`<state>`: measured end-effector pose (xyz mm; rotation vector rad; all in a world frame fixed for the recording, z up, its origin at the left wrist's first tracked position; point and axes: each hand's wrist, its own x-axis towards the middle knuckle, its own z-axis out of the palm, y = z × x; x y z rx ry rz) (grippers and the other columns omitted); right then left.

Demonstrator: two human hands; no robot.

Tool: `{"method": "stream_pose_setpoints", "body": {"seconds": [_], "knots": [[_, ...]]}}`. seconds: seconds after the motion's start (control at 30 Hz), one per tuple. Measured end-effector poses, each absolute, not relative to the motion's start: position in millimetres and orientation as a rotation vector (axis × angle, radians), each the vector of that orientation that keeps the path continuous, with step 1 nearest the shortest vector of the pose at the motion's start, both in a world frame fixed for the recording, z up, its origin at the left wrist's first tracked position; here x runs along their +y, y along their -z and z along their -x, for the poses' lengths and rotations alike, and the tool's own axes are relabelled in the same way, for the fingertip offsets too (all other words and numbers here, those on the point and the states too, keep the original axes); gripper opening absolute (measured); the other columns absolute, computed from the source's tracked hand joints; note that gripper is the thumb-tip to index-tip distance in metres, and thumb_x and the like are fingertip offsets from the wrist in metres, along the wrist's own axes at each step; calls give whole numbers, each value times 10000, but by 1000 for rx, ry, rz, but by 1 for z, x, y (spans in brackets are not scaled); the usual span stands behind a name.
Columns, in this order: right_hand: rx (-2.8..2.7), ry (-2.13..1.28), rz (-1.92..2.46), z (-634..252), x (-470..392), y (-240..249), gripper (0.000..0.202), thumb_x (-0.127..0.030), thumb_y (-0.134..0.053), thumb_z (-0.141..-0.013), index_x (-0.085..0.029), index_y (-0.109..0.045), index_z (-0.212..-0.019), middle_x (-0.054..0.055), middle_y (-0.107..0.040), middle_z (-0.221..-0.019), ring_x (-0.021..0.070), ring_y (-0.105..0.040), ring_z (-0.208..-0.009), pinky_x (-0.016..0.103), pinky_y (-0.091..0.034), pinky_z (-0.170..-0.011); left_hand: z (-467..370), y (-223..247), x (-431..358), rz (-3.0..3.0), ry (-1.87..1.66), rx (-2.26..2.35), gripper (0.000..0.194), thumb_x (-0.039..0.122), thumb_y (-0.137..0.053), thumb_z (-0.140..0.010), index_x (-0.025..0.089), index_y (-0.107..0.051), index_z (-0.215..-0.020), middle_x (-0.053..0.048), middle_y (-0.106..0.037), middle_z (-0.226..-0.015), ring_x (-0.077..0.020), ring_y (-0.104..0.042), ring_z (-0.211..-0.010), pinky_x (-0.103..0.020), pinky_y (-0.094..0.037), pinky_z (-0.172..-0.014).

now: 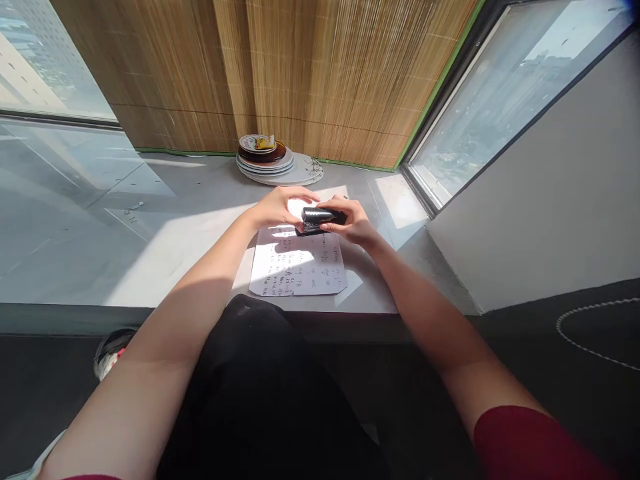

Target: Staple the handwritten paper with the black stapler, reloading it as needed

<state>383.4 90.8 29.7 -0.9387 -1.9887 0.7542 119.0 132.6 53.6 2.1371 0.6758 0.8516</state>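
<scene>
A black stapler (320, 217) lies over the upper part of a white sheet with handwriting (300, 267) on the pale ledge. My right hand (351, 222) is closed around the stapler's right end, thumb in front and fingers behind. On the other side, my left hand (285, 205) curves with thumb and fingers apart at the stapler's left end, its thumb close to the stapler's tip. Whether that thumb touches the stapler cannot be made out. The sheet's upper edge is partly hidden by the hands and the stapler.
Behind the hands stand stacked plates (265, 163) with a small yellow packet (265, 143) on top. A bamboo blind (300, 80) hangs behind them. Windows flank the ledge (190, 193). A dark container (113, 350) sits below the ledge at the left.
</scene>
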Motion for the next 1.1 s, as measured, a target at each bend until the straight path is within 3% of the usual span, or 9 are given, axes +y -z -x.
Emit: {"method": "stream_pose_setpoints", "body": {"seconds": [0.1,0.23,0.3,0.43,0.57,0.77,0.87,0.97,1.1], "knots": [[-1932,-732,909,-387,95,-31,509,-560,-880,-817,-249,-852,-1219,84,-807,-1141,311,-745,-1114,546,-615,-1077,-120,-46,136,-2135,-870,767,567,397,-988,-720,231,-859,-1247,-109,-820,-1287,-375,-720,-1275,-507,-537,-1151],[-1639,-589,1076,-409,116,-25,521,-536,-826,-804,-222,-823,-1219,98,-824,-1197,330,-757,-1136,536,-628,-1061,-121,-28,140,-2296,-814,1080,387,426,-754,-966,251,-817,-1306,-118,-754,-1452,-377,-626,-1415,-549,-435,-1244],[-1517,-481,1205,-424,127,-19,504,-521,-803,-785,-205,-819,-1178,110,-829,-1170,343,-760,-1121,542,-636,-1033,-120,-23,139,-2436,-642,1209,335,401,-711,-986,260,-803,-1275,-120,-738,-1451,-392,-603,-1420,-575,-408,-1244],[-1518,-410,1401,-446,138,-9,420,-479,-815,-724,-195,-820,-1033,100,-828,-1014,360,-769,-1018,572,-637,-972,-122,-24,133,-2604,-467,1308,190,310,-671,-963,238,-771,-1108,-154,-713,-1239,-415,-634,-1239,-581,-443,-1134],[-1679,-478,1403,-448,135,-10,384,-428,-809,-714,-210,-828,-1030,85,-833,-1004,352,-770,-995,594,-629,-987,-133,-24,127,-2607,-506,1295,357,159,-603,-912,235,-738,-1235,-193,-619,-1323,-412,-616,-1224,-570,-462,-1065],[-1823,-481,1342,-435,136,-15,344,-364,-769,-764,-245,-830,-1081,64,-845,-1096,343,-768,-1090,621,-601,-1093,-151,-14,133,-2588,-474,1133,747,89,-568,-829,319,-699,-1527,-113,-608,-1628,-433,-509,-1412,-633,-360,-1195],[-1869,-447,1324,-432,137,-13,382,-333,-758,-808,-264,-828,-1176,56,-840,-1167,332,-768,-1147,605,-596,-1131,-155,-14,135,-2588,-457,1111,784,80,-568,-821,323,-704,-1554,-81,-646,-1618,-432,-512,-1376,-643,-330,-1180],[-1929,-375,1288,-430,137,-12,506,-311,-706,-866,-277,-795,-1362,68,-809,-1288,326,-742,-1250,589,-568,-1189,-156,-16,135,-2630,-362,1098,812,65,-562,-827,337,-686,-1582,-52,-532,-1740,-430,-454,-1452,-652,-304,-1180],[-1984,-319,1323,-427,138,-11,589,-327,-622,-925,-298,-741,-1501,76,-777,-1223,308,-743,-1192,556,-581,-1161,-157,-17,135,-2609,-345,1066,827,71,-582,-814,372,-696,-1575,-19,-465,-1793,-457,-407,-1493,-701,-318,-1165]]}}
